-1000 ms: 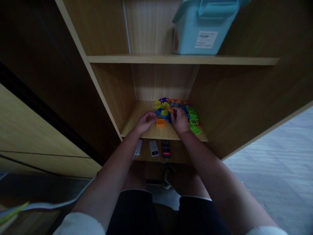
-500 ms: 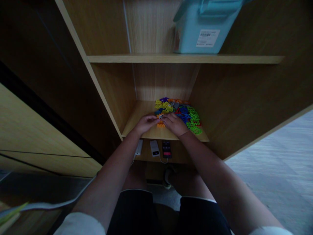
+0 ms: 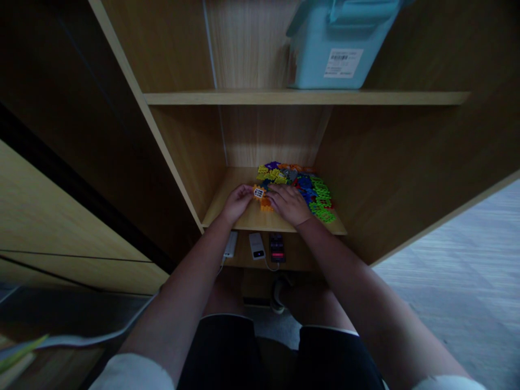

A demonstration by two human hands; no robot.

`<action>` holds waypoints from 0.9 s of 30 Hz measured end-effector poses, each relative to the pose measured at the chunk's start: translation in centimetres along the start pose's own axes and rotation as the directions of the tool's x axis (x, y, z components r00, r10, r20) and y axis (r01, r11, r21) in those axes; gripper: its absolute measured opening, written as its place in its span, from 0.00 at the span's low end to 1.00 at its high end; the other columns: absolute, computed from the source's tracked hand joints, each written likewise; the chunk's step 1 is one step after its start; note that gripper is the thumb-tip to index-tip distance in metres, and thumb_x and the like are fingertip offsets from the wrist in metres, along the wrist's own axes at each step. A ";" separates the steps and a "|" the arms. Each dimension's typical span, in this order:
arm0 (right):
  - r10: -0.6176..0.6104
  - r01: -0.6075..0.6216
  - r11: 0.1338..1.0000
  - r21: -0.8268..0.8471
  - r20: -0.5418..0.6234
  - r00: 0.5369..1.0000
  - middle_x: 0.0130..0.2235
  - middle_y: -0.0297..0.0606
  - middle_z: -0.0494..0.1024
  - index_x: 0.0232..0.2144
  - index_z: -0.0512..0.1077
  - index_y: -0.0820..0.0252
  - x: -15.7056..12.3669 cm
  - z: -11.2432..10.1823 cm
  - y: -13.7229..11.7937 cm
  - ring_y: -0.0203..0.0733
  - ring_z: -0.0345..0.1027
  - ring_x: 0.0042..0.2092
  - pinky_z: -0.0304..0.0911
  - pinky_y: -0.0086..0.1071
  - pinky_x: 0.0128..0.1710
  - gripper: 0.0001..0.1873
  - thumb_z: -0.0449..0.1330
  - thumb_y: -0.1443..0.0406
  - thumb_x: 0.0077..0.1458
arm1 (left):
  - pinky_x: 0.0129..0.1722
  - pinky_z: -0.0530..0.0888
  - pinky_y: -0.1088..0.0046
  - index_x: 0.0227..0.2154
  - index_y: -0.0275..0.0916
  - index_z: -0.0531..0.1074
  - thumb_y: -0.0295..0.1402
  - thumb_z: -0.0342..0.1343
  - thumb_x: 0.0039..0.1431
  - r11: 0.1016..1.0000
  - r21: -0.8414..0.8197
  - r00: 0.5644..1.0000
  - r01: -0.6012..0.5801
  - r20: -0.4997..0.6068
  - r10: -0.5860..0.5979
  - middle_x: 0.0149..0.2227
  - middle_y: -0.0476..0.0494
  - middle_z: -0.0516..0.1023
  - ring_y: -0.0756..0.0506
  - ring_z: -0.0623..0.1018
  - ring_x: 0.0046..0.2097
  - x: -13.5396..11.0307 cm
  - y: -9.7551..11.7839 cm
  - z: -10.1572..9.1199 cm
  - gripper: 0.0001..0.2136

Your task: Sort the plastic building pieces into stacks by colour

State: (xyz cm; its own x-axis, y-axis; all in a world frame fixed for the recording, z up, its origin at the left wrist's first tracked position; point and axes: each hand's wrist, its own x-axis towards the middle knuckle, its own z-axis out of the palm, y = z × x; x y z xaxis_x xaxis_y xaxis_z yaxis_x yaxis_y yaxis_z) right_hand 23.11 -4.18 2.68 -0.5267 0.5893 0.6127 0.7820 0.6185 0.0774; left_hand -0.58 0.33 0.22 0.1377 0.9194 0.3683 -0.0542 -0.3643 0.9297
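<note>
The orange window piece (image 3: 259, 192) is held up over the lower shelf (image 3: 219, 197), a little left of midway between its side edges and back from its front edge. That shelf is one level of a tall wooden cabinet (image 3: 406, 162); on the upper shelf (image 3: 244, 98) a blue bin (image 3: 329, 67) stands toward the right. A pile of toothed plastic pieces (image 3: 306, 187), yellow, purple, blue, orange and green, covers the lower shelf's right side from the back edge almost to the front right corner. The right hand (image 3: 289, 204) is over the near left side of that pile, palm down, with its fingertips at the window piece's right edge; whether its grip pinches the piece or only rests there, I cannot tell. The left hand (image 3: 238, 201) reaches in over the front edge, its grip closed to a narrow gap with thumb and finger on the piece's left edge. Beneath the front edge lie a phone (image 3: 277, 247) and a white battery pack (image 3: 257, 246). An orange block (image 3: 266, 206) shows partly, just nearer the front edge than the window piece. The window piece sits between the two grips, about equally near both, rightward from the left one; it looks roughly square, without a clear long axis, its small white window pattern facing the camera.
</note>
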 end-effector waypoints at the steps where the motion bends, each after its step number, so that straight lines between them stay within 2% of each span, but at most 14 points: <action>1: -0.019 0.019 1.000 -0.009 -0.021 1.000 0.69 0.40 0.75 0.61 0.77 0.53 0.0 0.1 0.1 0.53 0.69 0.67 0.61 0.49 0.68 0.19 0.51 0.62 0.77 | 0.55 0.74 0.63 0.39 0.41 0.77 0.45 0.68 0.57 1.000 -0.009 1.000 -0.002 0.002 0.002 0.41 0.46 0.83 0.43 0.81 0.46 0.0 0.1 0.1 0.15; 7: -0.121 0.117 0.992 -0.040 -0.154 0.981 0.68 0.41 0.77 0.59 0.77 0.53 -0.1 0.9 0.3 0.55 0.73 0.64 0.66 0.50 0.64 0.17 0.59 0.59 0.74 | 0.57 0.75 0.62 0.44 0.40 0.83 0.49 0.73 0.55 0.996 -0.094 0.999 0.000 0.046 0.005 0.45 0.42 0.87 0.43 0.83 0.47 -0.3 0.8 0.1 0.21; 15: -0.125 0.130 0.990 0.044 -0.101 0.987 0.67 0.44 0.78 0.60 0.77 0.55 -0.2 0.7 0.2 0.58 0.72 0.65 0.66 0.53 0.64 0.20 0.62 0.54 0.72 | 0.54 0.76 0.63 0.44 0.40 0.83 0.47 0.77 0.50 0.983 -0.182 0.997 0.026 0.078 -0.012 0.40 0.45 0.86 0.45 0.82 0.44 -0.6 1.6 0.0 0.22; 21: -0.093 0.102 0.989 0.108 -0.089 0.992 0.62 0.45 0.81 0.57 0.77 0.55 -0.1 0.7 0.2 0.59 0.73 0.61 0.67 0.54 0.61 0.17 0.62 0.56 0.72 | 0.55 0.75 0.62 0.44 0.41 0.82 0.49 0.77 0.50 0.984 -0.173 0.997 0.045 0.065 -0.034 0.41 0.45 0.86 0.44 0.82 0.44 -0.7 1.7 0.1 0.24; 24: -0.029 0.051 0.982 0.181 -0.121 0.992 0.60 0.46 0.82 0.54 0.77 0.54 -0.1 0.5 0.6 0.58 0.74 0.58 0.69 0.54 0.60 0.14 0.63 0.56 0.71 | 0.59 0.74 0.60 0.44 0.41 0.81 0.52 0.72 0.56 0.992 -0.123 0.999 0.035 0.011 -0.034 0.43 0.43 0.86 0.42 0.82 0.49 -0.6 1.7 0.0 0.22; 27: 0.070 -0.022 0.956 0.292 -0.157 0.985 0.54 0.46 0.84 0.52 0.76 0.53 -0.3 0.4 1.1 0.57 0.75 0.56 0.71 0.53 0.59 0.12 0.65 0.58 0.69 | 0.62 0.72 0.58 0.45 0.42 0.79 0.51 0.67 0.62 0.997 -0.068 0.999 0.047 -0.014 -0.048 0.46 0.42 0.85 0.40 0.81 0.53 -0.5 1.3 0.0 0.19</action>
State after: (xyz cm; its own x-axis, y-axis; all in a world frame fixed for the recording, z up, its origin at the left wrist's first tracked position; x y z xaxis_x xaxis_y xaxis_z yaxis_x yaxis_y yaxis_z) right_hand 23.98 -3.42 2.26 -0.4115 0.5425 0.7324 0.6617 0.7304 -0.1693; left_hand -0.76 -0.64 1.27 0.1268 0.9378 0.3232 -0.1146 -0.3098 0.9439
